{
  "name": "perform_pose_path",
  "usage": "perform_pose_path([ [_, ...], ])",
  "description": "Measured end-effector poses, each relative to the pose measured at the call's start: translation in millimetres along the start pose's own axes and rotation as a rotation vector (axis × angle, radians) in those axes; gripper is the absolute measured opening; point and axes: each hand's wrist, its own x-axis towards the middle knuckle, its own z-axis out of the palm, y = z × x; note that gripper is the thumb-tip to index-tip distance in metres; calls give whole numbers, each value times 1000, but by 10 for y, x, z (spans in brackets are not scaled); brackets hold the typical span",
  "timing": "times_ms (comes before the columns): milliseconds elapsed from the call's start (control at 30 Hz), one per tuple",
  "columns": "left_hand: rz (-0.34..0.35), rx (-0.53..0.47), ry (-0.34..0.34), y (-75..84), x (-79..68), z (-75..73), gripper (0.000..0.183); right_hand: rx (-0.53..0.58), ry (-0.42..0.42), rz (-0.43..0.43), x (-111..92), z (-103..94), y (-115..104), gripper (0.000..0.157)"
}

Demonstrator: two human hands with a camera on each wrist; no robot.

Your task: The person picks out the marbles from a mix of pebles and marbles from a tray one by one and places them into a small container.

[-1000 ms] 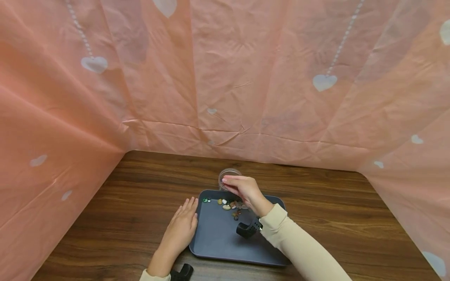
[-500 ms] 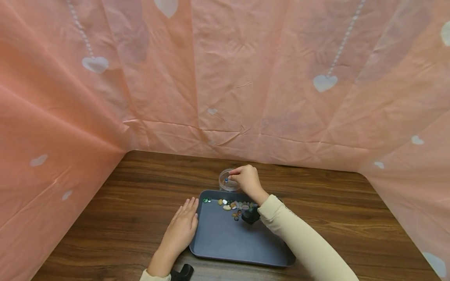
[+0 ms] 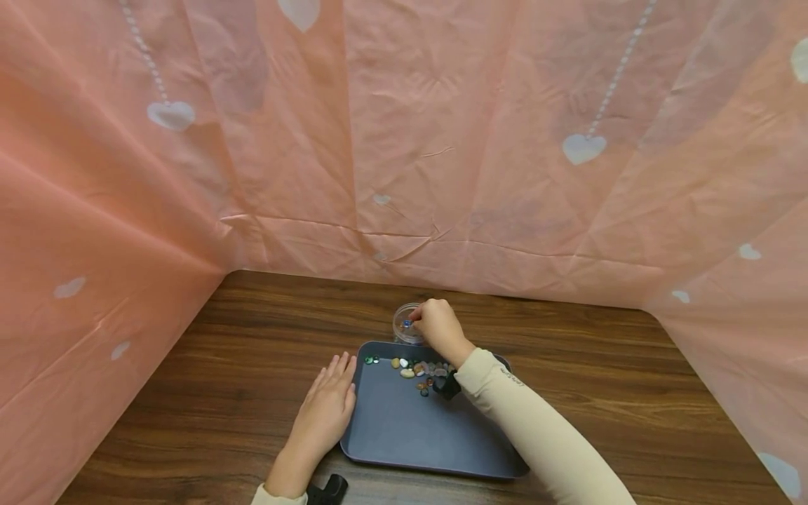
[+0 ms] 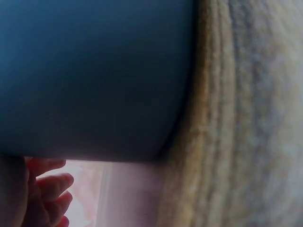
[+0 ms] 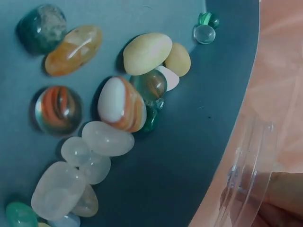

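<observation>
My left hand (image 3: 326, 405) lies with straight fingers along the left rim of a dark grey tray (image 3: 404, 435). In the left wrist view its fingertips (image 4: 57, 184) show past the tray's wall. My right hand (image 3: 440, 328) reaches over the tray's far edge, its bent fingers dipping into a clear round plastic container (image 3: 401, 330). A small blue piece (image 3: 407, 323) shows in the container near the fingertips. Whether the fingers pinch anything is hidden. In the tray, the right wrist view shows polished stones, among them a cream one (image 5: 147, 53), and a swirled glass marble (image 5: 59, 110).
Two or so green and clear marbles (image 3: 371, 360) sit in the tray's far left corner. The stones gather along its far side. A brown wood-grain table (image 3: 252, 337) lies under everything, with a pink curtain (image 3: 410, 140) behind and at both sides.
My right hand has moved from above the container to its right side, fingertips lower, and the blue piece has come into sight there. The left hand stays put.
</observation>
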Motion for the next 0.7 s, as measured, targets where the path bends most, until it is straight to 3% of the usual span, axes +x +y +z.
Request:
perform_pose_path([
  [300, 14, 11, 4, 11, -1, -6, 48, 53, 84, -5, -31, 7, -4, 10],
  [567, 13, 13, -3, 10, -3, -2, 47, 380, 139, 43, -264, 61, -202, 14],
  [700, 16, 12, 4, 3, -2, -3, 47, 436, 100, 23, -348, 170, -291, 15],
])
